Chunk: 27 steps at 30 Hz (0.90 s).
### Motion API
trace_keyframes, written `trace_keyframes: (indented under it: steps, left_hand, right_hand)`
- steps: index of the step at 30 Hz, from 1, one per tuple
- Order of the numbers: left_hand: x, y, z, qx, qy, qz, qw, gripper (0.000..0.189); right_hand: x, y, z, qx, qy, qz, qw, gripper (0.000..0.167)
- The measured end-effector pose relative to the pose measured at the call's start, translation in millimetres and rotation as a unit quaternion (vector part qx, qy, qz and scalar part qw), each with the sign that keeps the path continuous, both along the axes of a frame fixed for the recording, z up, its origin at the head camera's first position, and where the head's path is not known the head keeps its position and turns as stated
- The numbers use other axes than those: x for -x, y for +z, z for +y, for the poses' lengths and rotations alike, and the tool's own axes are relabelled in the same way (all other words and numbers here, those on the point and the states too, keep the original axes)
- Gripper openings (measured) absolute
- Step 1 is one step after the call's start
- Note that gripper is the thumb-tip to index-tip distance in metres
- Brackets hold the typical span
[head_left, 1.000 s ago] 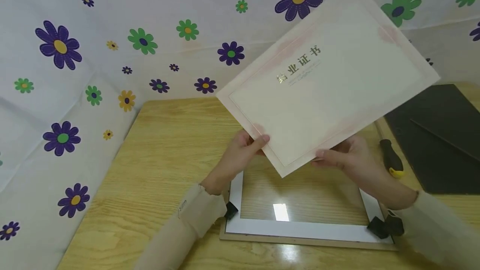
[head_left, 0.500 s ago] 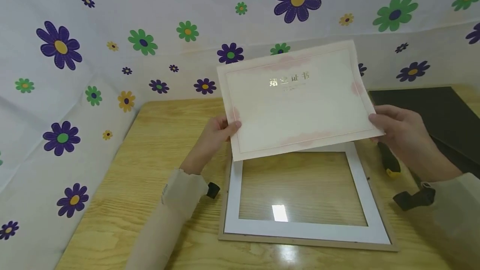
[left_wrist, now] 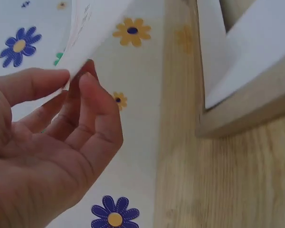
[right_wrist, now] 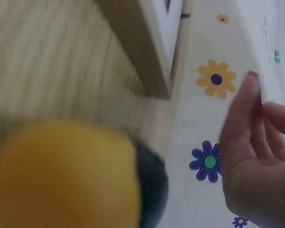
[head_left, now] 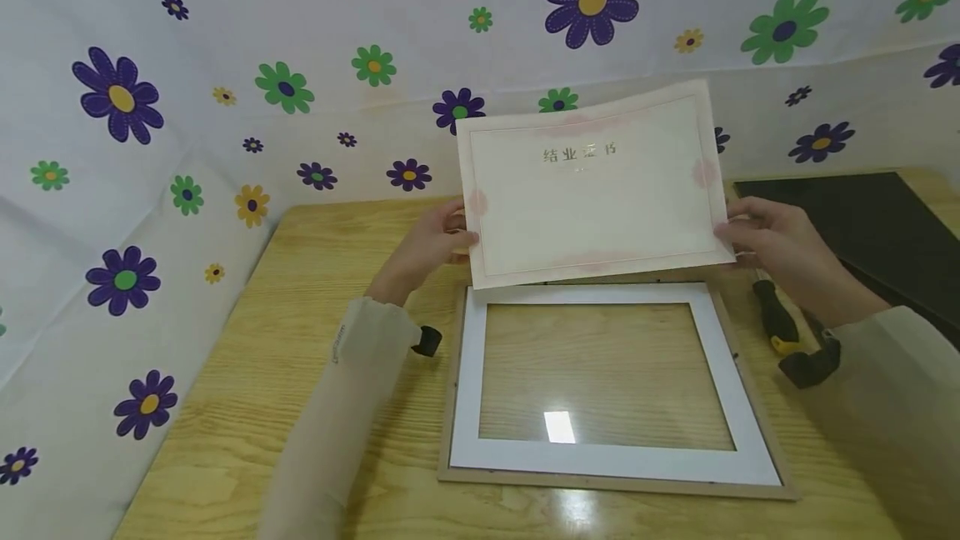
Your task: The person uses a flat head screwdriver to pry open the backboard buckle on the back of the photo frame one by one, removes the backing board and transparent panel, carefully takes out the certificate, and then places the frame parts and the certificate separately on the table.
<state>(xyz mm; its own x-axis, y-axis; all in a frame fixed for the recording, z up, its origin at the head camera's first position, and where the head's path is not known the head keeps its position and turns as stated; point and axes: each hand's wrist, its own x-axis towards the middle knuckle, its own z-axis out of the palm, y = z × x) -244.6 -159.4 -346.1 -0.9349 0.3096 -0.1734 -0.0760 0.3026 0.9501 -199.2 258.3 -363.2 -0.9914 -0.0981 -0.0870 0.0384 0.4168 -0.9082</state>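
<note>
A cream certificate with pink-tinted borders and gold Chinese lettering is held up by its two sides, face toward me. My left hand pinches its left edge between thumb and fingers; the left wrist view shows that grip on the paper closely. On the opposite edge, low down, my right hand pinches the lower right side. Just below the paper, a picture frame lies flat on the table, with a white mat around a transparent middle. The certificate is above the frame's far edge.
A screwdriver with a black and yellow handle lies right of the frame, partly behind my right wrist. Beyond it is a dark flat board. A flower-patterned cloth hangs behind and left of the wooden table.
The certificate has turned from a steep tilt to nearly level and come lower. My right hand shifted from its bottom edge to its right side; my left hand moved left and up.
</note>
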Motion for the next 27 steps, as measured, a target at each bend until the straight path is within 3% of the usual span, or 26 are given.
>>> trace_keyframes:
  steps: [3, 8, 14, 18, 23, 27]
  left_hand:
    - [9.5, -2.9, 1.2, 0.010, 0.013, -0.019, 0.9997, 0.058]
    - [20.7, -8.4, 6.0, 0.028, 0.048, -0.024, 0.9982, 0.054]
    - [25.8, -14.1, 11.4, 0.057, 0.050, -0.034, 0.9965, 0.053]
    - [25.5, -18.4, 9.5, 0.107, 0.034, -0.049, 0.9925, 0.057]
    - [21.1, -24.2, 6.4, 0.181, -0.008, -0.054, 0.9819, 0.057]
    - [16.5, -26.5, 4.9, 0.206, -0.043, -0.070, 0.9752, 0.049]
  right_hand:
    - [9.0, -2.8, -0.1, -0.045, 0.014, 0.009, 0.9988, 0.034]
    - [19.3, -7.5, -1.0, -0.069, 0.027, 0.012, 0.9971, 0.029]
    - [25.7, -11.2, -2.6, -0.150, 0.029, -0.016, 0.9881, 0.030]
    - [29.0, -12.9, -3.2, -0.170, 0.048, -0.029, 0.9839, 0.031]
    - [31.6, -16.5, -3.8, -0.198, 0.069, -0.045, 0.9768, 0.031]
    - [31.3, -19.0, -5.1, -0.218, 0.086, -0.048, 0.9710, 0.029]
